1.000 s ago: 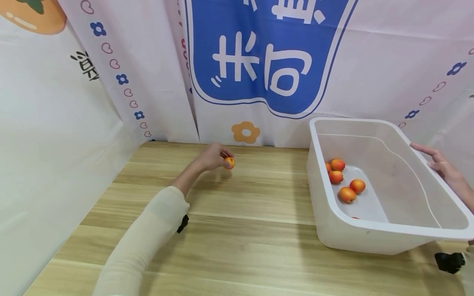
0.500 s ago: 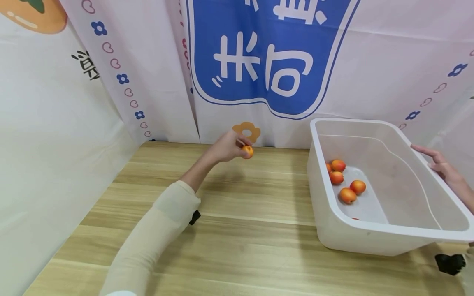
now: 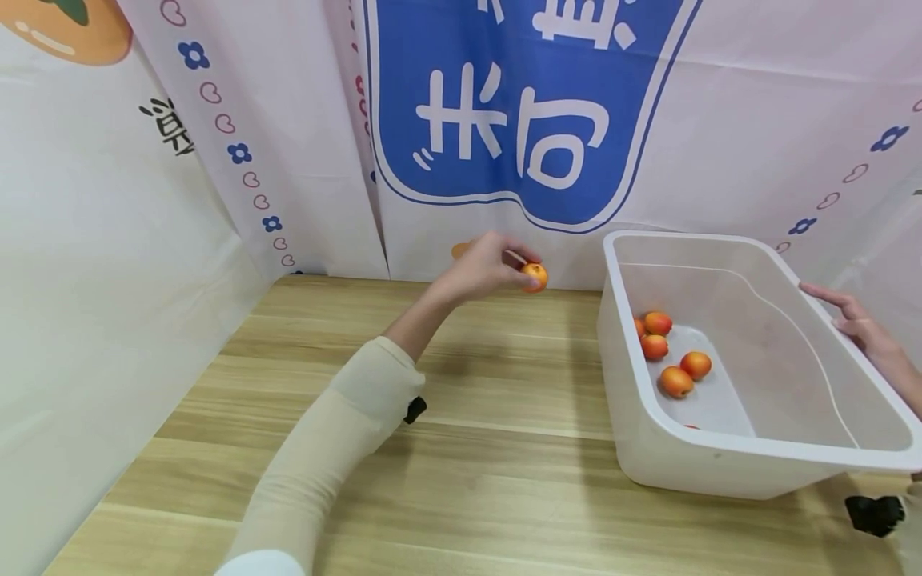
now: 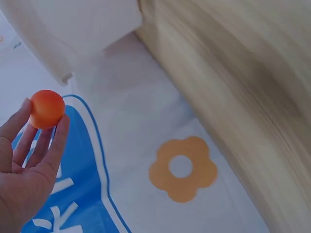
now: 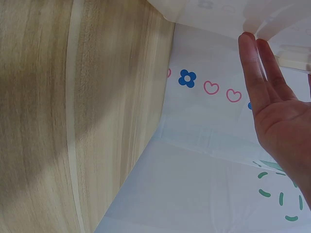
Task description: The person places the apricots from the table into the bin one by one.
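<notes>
My left hand (image 3: 483,268) pinches a small orange-red fruit (image 3: 535,277) between thumb and fingertips, raised over the back of the table and left of the white bin (image 3: 677,456). In the left wrist view, the fruit (image 4: 47,109) sits at the fingertips, and the palm (image 4: 29,189) shows. Several similar fruits (image 3: 676,382) lie on the bin's floor toward its left side; one by the near wall is mostly hidden. My right hand (image 3: 867,328) rests at the bin's right rim. Its straight fingers (image 5: 250,63) touch the outer wall in the right wrist view.
A wooden table (image 3: 461,480) carries the bin on its right side. Behind it hangs a white cloth (image 3: 317,200) with a blue printed panel (image 3: 497,176), and more cloth closes off both sides. The bin's left wall stands between the left hand and the fruits inside.
My left hand has lifted the fruit from just over the table and carried it up and to the right, toward the bin. The right hand and the bin have stayed put.
</notes>
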A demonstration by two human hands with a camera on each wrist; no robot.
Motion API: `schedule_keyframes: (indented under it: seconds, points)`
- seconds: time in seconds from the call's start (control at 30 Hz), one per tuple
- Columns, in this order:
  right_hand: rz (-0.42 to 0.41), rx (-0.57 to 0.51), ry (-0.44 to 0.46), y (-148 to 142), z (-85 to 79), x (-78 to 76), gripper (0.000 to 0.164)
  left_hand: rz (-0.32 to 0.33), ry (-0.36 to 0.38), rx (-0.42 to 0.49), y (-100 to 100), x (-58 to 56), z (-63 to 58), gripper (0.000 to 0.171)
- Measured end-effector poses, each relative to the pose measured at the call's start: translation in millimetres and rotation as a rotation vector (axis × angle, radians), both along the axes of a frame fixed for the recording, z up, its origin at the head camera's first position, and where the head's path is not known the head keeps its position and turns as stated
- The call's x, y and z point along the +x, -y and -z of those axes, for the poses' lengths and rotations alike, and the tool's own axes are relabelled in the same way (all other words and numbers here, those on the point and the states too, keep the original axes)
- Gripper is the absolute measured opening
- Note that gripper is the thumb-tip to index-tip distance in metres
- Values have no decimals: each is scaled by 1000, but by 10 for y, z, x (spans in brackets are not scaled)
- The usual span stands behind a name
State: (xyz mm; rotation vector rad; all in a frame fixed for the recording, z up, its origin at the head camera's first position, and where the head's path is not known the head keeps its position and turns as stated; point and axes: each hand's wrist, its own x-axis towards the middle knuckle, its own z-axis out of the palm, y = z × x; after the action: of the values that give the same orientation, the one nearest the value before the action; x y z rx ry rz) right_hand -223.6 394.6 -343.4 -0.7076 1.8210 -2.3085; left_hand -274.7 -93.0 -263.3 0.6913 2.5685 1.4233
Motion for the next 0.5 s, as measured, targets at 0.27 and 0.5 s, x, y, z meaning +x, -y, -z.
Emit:
schedule_keyframes:
  seconds: [0.27,0.5]
  points:
    - [31,21,9,9,5,13,61,73,-13,65,-255,19,-120,30]
    - [5,-7,5,22,-4,10,62,125,-40,98,-519,37,-211,28]
